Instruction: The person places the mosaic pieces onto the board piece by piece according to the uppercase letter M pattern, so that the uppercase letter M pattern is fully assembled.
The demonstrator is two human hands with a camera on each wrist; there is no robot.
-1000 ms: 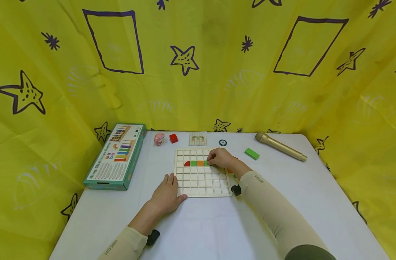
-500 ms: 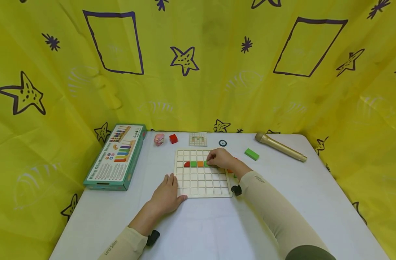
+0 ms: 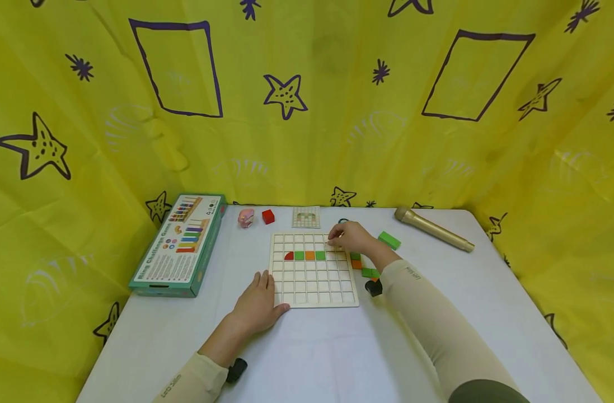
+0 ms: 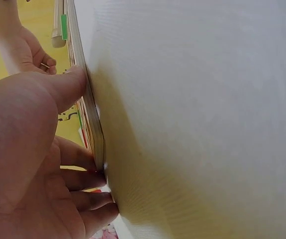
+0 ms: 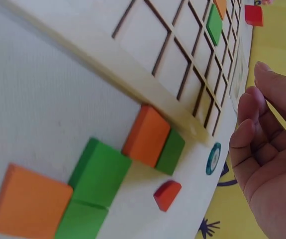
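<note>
One wooden grid board (image 3: 314, 270) lies flat in the middle of the white table (image 3: 337, 352), seven cells to a row. Four tiles sit in its third row, side by side: one red quarter-round (image 3: 289, 256), one green square (image 3: 299, 255), one orange square (image 3: 310, 255) and a second green square (image 3: 320, 255); every other cell in view is bare.

The left hand (image 3: 258, 305) lies flat with fingers straight at the board's near-left corner, thumb pressed against its edge (the left wrist view shows this contact plainly). The right hand (image 3: 351, 237) hovers over the board's far-right corner, fingers loosely curled and holding nothing in the right wrist view.

Just off the board's right edge lies a loose cluster of tiles (image 5: 100, 172): two orange, three green, one small red.

Along the far edge stand one pattern card (image 3: 306, 218), one red cube (image 3: 268, 216), one pink lump (image 3: 245, 218), one green block (image 3: 389, 240) and one golden microphone (image 3: 434, 228). One game box (image 3: 178, 242) overhangs the left edge. The near half of the table lies open.
</note>
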